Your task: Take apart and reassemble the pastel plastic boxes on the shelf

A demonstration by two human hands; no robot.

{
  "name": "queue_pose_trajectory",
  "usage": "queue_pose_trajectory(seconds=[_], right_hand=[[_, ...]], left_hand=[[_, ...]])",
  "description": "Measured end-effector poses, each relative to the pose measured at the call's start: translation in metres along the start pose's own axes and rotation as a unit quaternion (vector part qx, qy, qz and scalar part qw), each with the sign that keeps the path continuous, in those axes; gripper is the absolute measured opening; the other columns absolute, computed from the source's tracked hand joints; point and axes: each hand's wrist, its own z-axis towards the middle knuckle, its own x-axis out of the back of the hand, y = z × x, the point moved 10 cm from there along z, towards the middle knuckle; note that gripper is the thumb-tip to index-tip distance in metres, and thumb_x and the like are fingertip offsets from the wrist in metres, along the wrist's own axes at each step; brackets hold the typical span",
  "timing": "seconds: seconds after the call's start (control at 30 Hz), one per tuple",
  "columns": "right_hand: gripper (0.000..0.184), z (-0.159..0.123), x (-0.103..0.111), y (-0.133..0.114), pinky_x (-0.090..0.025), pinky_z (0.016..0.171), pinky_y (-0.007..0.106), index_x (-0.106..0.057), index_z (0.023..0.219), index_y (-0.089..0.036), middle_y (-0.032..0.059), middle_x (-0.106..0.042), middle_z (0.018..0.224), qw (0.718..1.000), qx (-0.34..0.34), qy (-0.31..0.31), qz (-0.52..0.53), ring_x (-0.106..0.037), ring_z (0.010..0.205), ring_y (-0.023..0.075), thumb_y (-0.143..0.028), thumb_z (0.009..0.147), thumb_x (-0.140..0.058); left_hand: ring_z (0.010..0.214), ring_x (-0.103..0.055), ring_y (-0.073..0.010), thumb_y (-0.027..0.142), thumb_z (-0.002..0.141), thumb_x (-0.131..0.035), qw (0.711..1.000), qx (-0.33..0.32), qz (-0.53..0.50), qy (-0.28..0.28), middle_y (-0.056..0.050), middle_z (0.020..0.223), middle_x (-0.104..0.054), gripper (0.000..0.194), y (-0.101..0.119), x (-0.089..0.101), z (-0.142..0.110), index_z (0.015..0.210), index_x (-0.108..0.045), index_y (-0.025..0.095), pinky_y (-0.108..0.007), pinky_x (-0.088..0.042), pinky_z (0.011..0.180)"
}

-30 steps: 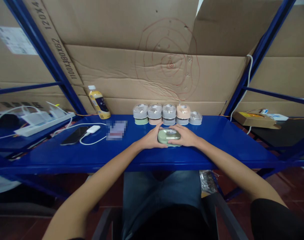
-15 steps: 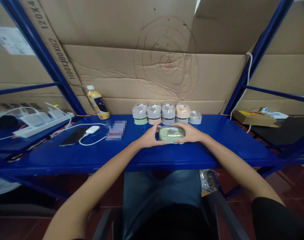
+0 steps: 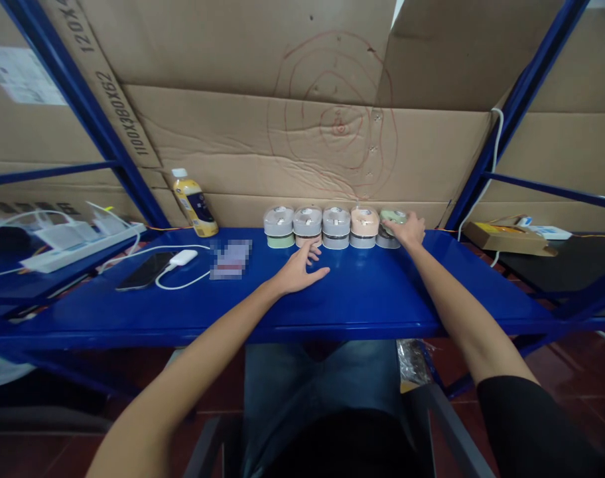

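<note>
My right hand (image 3: 408,230) reaches to the back right of the blue shelf (image 3: 362,299) and grips a pale green oval box (image 3: 393,216), which sits on top of a white box at the right end of a row of stacked boxes (image 3: 322,227). The row runs along the cardboard wall. My left hand (image 3: 298,268) rests on the shelf in front of the row, fingers spread, holding nothing.
A yellow bottle (image 3: 195,204) stands at the back left. A dark phone (image 3: 144,270) with a white charger and cable (image 3: 182,258) lies left of a blurred card (image 3: 231,258). A power strip (image 3: 78,241) sits far left. A cardboard box (image 3: 509,238) lies far right.
Both hands held the green box at the middle of the shelf. My right hand has carried it up and back onto the right end of the row; my left hand let go.
</note>
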Motion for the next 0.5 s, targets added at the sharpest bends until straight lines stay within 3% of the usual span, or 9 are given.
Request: queue_pose_trajectory(seconds=[0.07,0.17,0.3,0.4,0.5], right_hand=[[0.089,-0.004,-0.006,-0.005,-0.039,0.114,0.067,-0.059,0.139,-0.015,0.0286,-0.053,0.144,1.000,0.015,0.012,-0.012,-0.051,0.137,0.0494,-0.067,0.072,-0.084],[0.086,-0.007,-0.011,-0.012,-0.036,0.115,0.069,-0.054,0.146,-0.011,0.0306,-0.054,0.144,0.999,0.041,0.015,-0.003,-0.050,0.140,0.0495,-0.072,0.086,-0.066],[0.080,-0.001,-0.008,-0.005,-0.038,0.117,0.061,-0.049,0.151,-0.005,0.0335,-0.054,0.147,0.998,0.041,0.013,0.034,-0.052,0.142,0.0458,-0.066,0.099,-0.046],[0.075,0.012,-0.008,0.017,-0.038,0.119,0.057,-0.055,0.145,-0.006,0.0317,-0.057,0.147,0.997,0.013,0.014,0.078,-0.052,0.142,0.0426,-0.065,0.101,-0.040],[0.076,0.025,-0.018,0.032,-0.042,0.117,0.054,-0.063,0.137,-0.010,0.0262,-0.066,0.139,0.991,0.026,-0.021,0.127,-0.057,0.138,0.0392,-0.068,0.102,-0.028]], left_hand=[[0.110,-0.067,-0.0268,0.050,0.088,-0.075,1.000,0.004,0.002,0.010,-0.014,0.130,-0.062,0.083,-0.001,0.002,0.000,0.156,-0.034,0.025,-0.046,-0.057,0.091],[0.111,-0.067,-0.0266,0.051,0.088,-0.074,1.000,0.007,0.010,0.021,-0.014,0.133,-0.060,0.086,0.000,0.003,0.000,0.158,-0.030,0.025,-0.045,-0.057,0.092],[0.122,-0.064,-0.0299,0.048,0.089,-0.073,0.997,0.004,0.060,0.057,-0.017,0.138,-0.059,0.083,0.003,0.017,0.001,0.156,-0.033,0.021,-0.047,-0.055,0.103],[0.141,-0.053,-0.0354,0.040,0.089,-0.072,0.970,0.030,0.142,0.195,-0.020,0.147,-0.054,0.074,-0.001,0.066,0.004,0.152,-0.040,0.017,-0.053,-0.042,0.121],[0.149,-0.044,-0.0398,0.038,0.087,-0.072,0.910,0.139,0.176,0.350,-0.024,0.151,-0.051,0.071,-0.027,0.127,0.004,0.148,-0.045,0.013,-0.054,-0.033,0.127]])
